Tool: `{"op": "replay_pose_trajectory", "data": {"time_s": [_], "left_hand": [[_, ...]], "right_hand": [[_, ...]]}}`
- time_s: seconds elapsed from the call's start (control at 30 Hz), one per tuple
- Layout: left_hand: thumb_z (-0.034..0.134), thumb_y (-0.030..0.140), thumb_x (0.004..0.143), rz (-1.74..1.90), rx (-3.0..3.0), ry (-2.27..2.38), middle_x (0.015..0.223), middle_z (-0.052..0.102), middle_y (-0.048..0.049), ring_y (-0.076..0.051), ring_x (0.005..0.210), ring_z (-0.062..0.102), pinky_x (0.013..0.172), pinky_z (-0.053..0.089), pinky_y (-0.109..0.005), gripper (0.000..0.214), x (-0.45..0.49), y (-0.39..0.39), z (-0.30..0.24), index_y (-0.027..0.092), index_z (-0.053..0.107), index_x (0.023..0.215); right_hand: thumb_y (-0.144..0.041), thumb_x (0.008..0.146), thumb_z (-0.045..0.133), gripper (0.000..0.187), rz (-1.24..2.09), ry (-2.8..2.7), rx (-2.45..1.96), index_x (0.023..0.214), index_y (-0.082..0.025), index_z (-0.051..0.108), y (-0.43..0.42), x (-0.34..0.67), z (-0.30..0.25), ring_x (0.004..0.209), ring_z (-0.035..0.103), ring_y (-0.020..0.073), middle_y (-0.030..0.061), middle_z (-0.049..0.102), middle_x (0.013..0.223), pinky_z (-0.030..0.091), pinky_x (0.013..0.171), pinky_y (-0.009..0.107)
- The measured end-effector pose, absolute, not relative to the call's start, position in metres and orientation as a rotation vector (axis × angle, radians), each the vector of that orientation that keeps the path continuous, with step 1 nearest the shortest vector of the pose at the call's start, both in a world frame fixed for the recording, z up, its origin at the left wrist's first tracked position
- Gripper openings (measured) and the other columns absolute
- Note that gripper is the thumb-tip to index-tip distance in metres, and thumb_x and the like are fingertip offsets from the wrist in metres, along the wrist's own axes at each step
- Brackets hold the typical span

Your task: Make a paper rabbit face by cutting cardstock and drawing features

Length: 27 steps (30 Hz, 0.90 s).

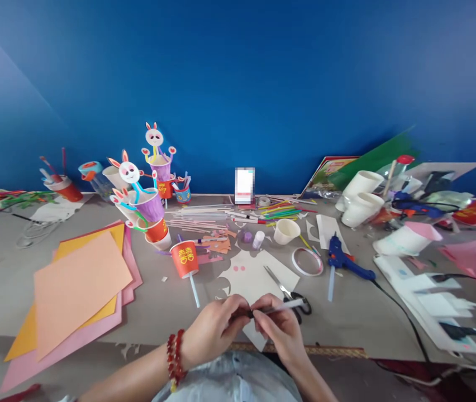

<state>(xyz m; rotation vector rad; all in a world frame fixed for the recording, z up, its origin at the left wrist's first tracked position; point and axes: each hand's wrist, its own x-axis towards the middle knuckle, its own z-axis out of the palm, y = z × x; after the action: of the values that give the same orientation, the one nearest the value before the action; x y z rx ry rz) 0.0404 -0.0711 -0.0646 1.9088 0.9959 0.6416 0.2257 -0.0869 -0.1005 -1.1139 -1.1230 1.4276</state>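
Right hand (280,326) pinches a slim, whitish pen (293,304) near the table's front edge; left hand's (219,324) fingertips pinch its dark end. Just beyond, silver scissors with black handles (287,291) overlap a cut white paper sheet (248,282). Farther: small white cylinder (258,240), off-white paper cup (287,231).

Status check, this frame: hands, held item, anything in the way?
Right hand gripping white pen-like stick. Left hand at its dark end. Scissors just beyond, handles partly hidden.
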Motion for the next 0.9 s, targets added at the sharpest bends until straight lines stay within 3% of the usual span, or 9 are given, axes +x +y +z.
{"op": "replay_pose_trajectory", "data": {"time_s": [0.13,0.37,0.53,0.67,0.9], "left_hand": [[0.044,0.026,0.098,0.503,1.928,1.024,0.089,0.066,-0.0038,-0.017,0.081,0.061,0.072,0.043,-0.024,0.015,0.045,-0.072,-0.068,0.021,0.058,0.092],[0.043,0.03,0.099,0.527,1.764,0.993,0.083,0.063,-0.0018,-0.015,0.075,0.056,0.07,0.041,-0.023,0.021,0.047,-0.073,-0.057,0.02,0.057,0.088],[0.047,0.039,0.098,0.537,1.554,0.949,0.065,0.049,0.0042,-0.009,0.057,0.04,0.056,0.033,-0.021,0.027,0.041,-0.07,-0.045,0.018,0.055,0.083],[0.051,0.054,0.094,0.507,1.225,0.822,0.061,0.043,0.0065,-0.006,0.048,0.031,0.045,0.025,-0.02,0.038,0.042,-0.068,-0.046,0.017,0.052,0.083],[0.062,0.06,0.086,0.43,0.907,0.653,0.059,0.032,0.0099,-0.004,0.046,0.021,0.043,0.017,-0.021,0.046,0.048,-0.061,-0.04,0.015,0.056,0.087]], "right_hand": [[-0.051,0.084,0.068,0.037,1.516,-1.083,-1.169,0.071,-0.018,0.057,-0.091,0.23,-0.1,0.042,0.04,0.0077,-0.0042,0.053,0.05,0.029,0.044,0.02],[-0.046,0.087,0.065,0.036,1.465,-1.072,-1.12,0.065,-0.018,0.056,-0.092,0.229,-0.092,0.041,0.036,0.0072,-0.0035,0.053,0.049,0.023,0.042,0.022],[-0.041,0.084,0.069,0.036,1.461,-0.94,-1.074,0.06,-0.018,0.054,-0.092,0.222,-0.081,0.04,0.035,0.0068,-0.0035,0.051,0.046,0.02,0.041,0.022],[-0.042,0.082,0.07,0.037,1.465,-0.922,-1.088,0.059,-0.018,0.054,-0.092,0.221,-0.076,0.039,0.035,0.0067,-0.003,0.052,0.045,0.018,0.04,0.021],[-0.047,0.082,0.07,0.039,1.396,-0.918,-1.14,0.059,-0.019,0.054,-0.096,0.224,-0.07,0.04,0.032,0.0073,-0.0033,0.05,0.045,0.02,0.039,0.022]]}}
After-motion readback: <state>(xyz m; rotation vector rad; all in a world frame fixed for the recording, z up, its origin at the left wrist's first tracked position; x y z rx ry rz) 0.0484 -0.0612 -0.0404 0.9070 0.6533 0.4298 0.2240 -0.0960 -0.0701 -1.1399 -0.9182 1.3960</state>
